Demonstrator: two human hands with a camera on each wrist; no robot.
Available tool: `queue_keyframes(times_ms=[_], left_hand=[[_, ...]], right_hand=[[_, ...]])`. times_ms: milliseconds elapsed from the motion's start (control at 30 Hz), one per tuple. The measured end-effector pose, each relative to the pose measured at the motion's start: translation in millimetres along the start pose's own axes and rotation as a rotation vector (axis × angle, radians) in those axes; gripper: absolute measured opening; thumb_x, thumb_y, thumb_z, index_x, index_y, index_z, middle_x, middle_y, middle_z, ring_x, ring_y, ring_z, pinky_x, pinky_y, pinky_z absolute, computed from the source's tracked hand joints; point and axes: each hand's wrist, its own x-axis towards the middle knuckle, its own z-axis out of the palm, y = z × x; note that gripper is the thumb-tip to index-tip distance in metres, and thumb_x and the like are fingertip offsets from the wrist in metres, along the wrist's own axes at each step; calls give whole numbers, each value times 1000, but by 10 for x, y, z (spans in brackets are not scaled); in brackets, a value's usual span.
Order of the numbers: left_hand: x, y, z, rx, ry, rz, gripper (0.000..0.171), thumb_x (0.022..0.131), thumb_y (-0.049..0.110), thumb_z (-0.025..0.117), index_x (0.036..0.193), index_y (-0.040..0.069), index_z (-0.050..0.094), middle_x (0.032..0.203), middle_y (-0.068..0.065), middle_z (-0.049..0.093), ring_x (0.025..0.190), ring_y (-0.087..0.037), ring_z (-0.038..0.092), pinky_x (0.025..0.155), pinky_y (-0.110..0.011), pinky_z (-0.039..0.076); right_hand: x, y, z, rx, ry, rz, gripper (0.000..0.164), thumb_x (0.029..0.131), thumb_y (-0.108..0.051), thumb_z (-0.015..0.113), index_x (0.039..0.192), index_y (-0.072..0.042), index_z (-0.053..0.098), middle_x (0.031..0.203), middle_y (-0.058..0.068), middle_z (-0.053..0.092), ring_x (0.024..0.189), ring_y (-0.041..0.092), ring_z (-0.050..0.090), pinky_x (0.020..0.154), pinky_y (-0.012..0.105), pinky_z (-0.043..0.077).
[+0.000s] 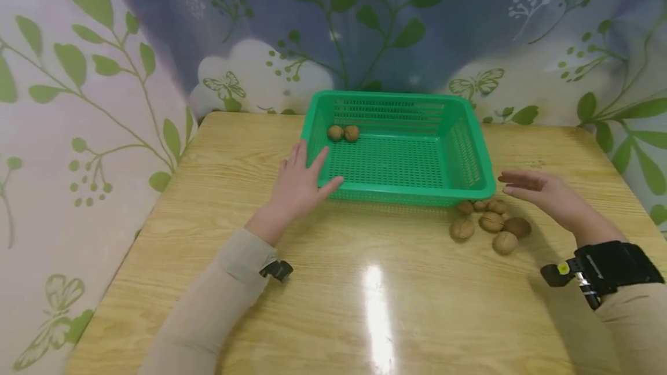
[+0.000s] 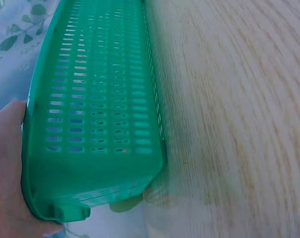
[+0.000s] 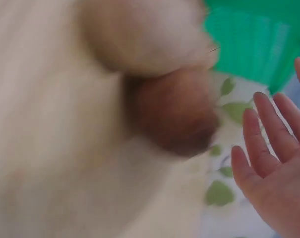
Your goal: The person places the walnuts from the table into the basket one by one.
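Note:
A green plastic basket (image 1: 396,191) with slotted walls stands on the wooden table, two walnuts (image 1: 344,133) in its back left corner. My left hand (image 1: 299,184) rests at the basket's front left corner, fingers spread over the rim; the left wrist view shows the hand (image 2: 6,168) against the rim (image 2: 28,163). Several walnuts (image 1: 491,222) lie in a loose group by the front right corner, one darker (image 3: 174,111) than the others. Just right of that corner, near these walnuts, my right hand (image 1: 547,195) holds nothing, its fingers extended in the right wrist view.
Behind the table (image 1: 333,282) hangs a cloth or wall covering (image 1: 156,45) printed with leaves and butterflies, close to the back of the basket. It also runs along the left side. A black strap with a small camera (image 1: 599,274) sits on the right wrist.

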Motion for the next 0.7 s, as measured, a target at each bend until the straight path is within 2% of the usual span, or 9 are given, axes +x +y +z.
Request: queue_keyframes(times_ms=[67,167,233,467,567,633,700], left_hand=[[-1,2,-7,-2,-2,-2,80,89,69,28,151,20,16,152,-24,-2,140,-36,-3,109,-55,10],[-1,18,-16,-2,-4,-3,80,89,69,28,151,20,17,152,-25,-2,140,-36,-2,109,-55,10],[0,27,-18,-7,-5,2,80,89,69,29,151,19,17,152,-25,-1,140,-37,-2,108,-56,10],[7,23,-3,-4,1,3,80,89,70,27,151,20,16,152,-25,-1,140,-37,-2,108,-56,11],[-1,23,-8,3,0,-1,80,89,69,27,151,20,16,152,-25,-2,140,-37,-1,108,-56,13],[-9,31,-19,-2,-4,-2,80,89,69,28,151,20,16,152,-25,-2,140,-37,-2,108,-56,12],[-13,37,-21,-1,-6,-4,79,90,68,29,151,20,16,152,-25,-2,140,-37,-2,108,-56,12]], right_hand=[[-26,121,22,8,-47,12,64,96,-38,50,144,0,30,143,29,31,129,47,25,97,63,25],[-41,273,44,7,-89,41,64,96,-37,51,143,1,31,144,29,29,131,47,23,99,61,24],[-42,349,44,13,-108,28,62,97,-33,51,142,4,30,143,31,28,130,48,22,99,62,24],[-8,446,36,50,-137,31,63,96,-31,53,142,5,31,144,30,28,131,45,21,101,62,21],[14,449,47,53,-143,14,61,96,-28,54,142,6,31,143,29,30,127,17,37,103,36,32],[26,457,60,48,-139,1,60,96,-27,54,141,6,32,142,28,33,116,-3,41,94,20,36],[33,467,73,42,-128,-11,59,95,-25,55,140,7,34,140,27,36,102,-18,38,82,9,35]])
